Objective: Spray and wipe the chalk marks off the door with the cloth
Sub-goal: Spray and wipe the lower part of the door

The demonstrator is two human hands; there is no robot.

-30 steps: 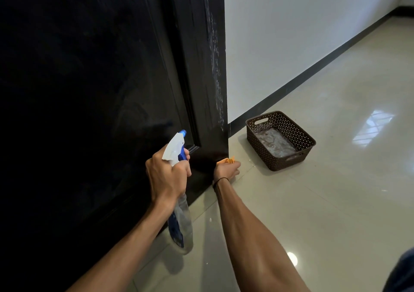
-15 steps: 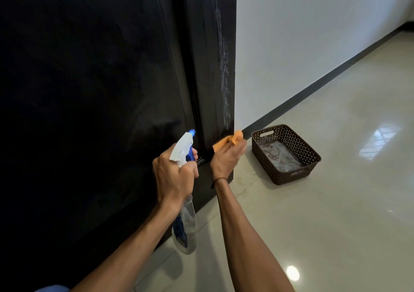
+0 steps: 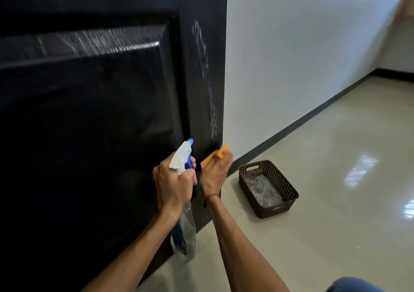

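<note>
While our right hand (image 3: 215, 175) pinches the crumpled orange cloth (image 3: 216, 154) against the black panelled door (image 3: 112, 123), the smeared white chalk marks (image 3: 207, 78) run in a tall streak straight above it. Our left hand (image 3: 173, 184) grips the white-and-blue spray bottle (image 3: 182, 157), nozzle seemingly aimed at the door; the cloth hand sits nearer.

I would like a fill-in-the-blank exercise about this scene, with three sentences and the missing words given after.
1. The left hand grips a ____ bottle with a white and blue head.
2. The right hand holds an ____ cloth against the door.
3. The brown basket stands on the ____, beside the white wall.

Missing words: spray; orange; floor
</note>
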